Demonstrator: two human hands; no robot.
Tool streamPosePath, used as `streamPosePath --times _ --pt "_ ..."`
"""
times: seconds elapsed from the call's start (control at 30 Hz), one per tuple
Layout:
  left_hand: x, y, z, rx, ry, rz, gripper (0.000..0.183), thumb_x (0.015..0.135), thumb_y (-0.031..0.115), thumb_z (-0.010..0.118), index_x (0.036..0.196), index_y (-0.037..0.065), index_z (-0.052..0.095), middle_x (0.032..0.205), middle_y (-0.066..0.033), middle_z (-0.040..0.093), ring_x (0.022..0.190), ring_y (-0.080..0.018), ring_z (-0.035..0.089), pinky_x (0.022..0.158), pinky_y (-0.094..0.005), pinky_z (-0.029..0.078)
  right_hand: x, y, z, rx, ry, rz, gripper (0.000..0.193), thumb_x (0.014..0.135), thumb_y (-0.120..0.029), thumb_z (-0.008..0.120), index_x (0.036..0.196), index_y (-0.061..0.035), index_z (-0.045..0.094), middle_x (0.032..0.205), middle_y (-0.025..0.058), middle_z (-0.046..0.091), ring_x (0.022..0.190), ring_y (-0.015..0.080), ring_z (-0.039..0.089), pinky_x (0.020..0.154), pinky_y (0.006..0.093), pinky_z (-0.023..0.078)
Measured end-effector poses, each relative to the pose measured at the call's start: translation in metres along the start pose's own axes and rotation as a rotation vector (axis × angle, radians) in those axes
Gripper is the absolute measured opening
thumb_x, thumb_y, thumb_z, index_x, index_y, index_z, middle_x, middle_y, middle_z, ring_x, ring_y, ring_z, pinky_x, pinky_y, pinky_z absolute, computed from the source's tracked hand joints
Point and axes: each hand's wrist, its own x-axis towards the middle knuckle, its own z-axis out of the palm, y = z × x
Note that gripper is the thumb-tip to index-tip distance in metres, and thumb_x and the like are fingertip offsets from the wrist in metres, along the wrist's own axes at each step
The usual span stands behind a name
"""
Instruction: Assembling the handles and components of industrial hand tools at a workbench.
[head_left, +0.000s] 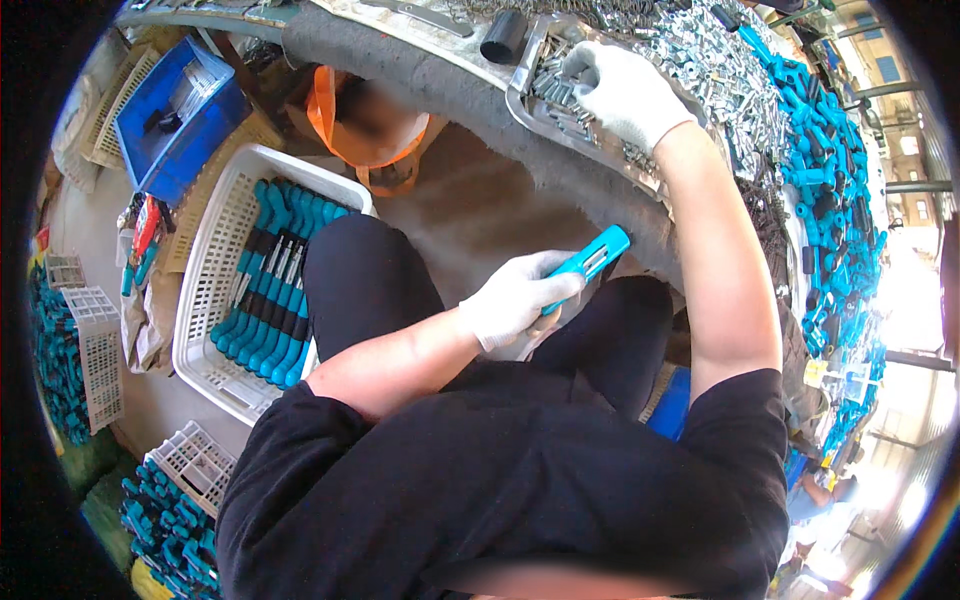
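Observation:
My left hand, in a white glove, is wrapped round a teal plastic handle above my lap. Slots show along the handle, and its far end points up and to the right. Over a metal tray at the bench edge, my gloved right hand has its thumb and fingers pinched together. Small silvery metal pins lie in that tray under the fingers. Whatever the right fingertips hold, if anything, is too small or hidden to make out.
A white basket with rows of teal-and-black tools stands left of my legs. Behind it is a blue bin. An orange bag hangs under the bench. Loose metal parts and teal parts are heaped at right.

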Motion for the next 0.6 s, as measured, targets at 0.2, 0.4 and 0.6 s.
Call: streamPosePath --times 0.2,0.4,0.6 --pt "0.001 -0.003 -0.001 -0.058 -0.046 0.020 0.035 0.091 0.023 0.056 0.116 -0.001 0.051 0.080 -0.0036 0.054 0.053 -0.0063 0.044 0.045 -0.0205 0.035 -0.057 -0.003 -0.020 0.536 0.411 0.040 0.023 0.081 -0.017 0.064 0.100 -0.0044 0.067 0.084 0.0094 0.069 0.082 0.0172 0.065 0.077 0.0295 0.051" --pt "-0.005 0.000 0.000 0.046 -0.005 0.006 0.043 0.091 0.027 0.058 0.124 0.001 0.051 0.077 -0.0012 0.053 0.053 -0.0054 0.043 0.045 -0.0200 0.033 -0.179 -0.040 0.008 1.021 0.075 0.520 0.015 0.085 -0.007 0.064 0.097 0.0010 0.064 0.082 0.0049 0.066 0.065 0.0078 0.060 0.055 0.0204 0.046" --pt "-0.002 -0.011 0.007 0.092 -0.047 0.063 0.047 0.091 0.028 0.057 0.129 0.001 0.049 0.076 0.0010 0.051 0.054 -0.0060 0.041 0.047 -0.0212 0.032 -0.211 -0.047 0.044 0.983 0.121 0.568 0.013 0.086 -0.009 0.065 0.095 0.0004 0.063 0.079 0.0050 0.064 0.065 0.0080 0.058 0.055 0.0213 0.044"
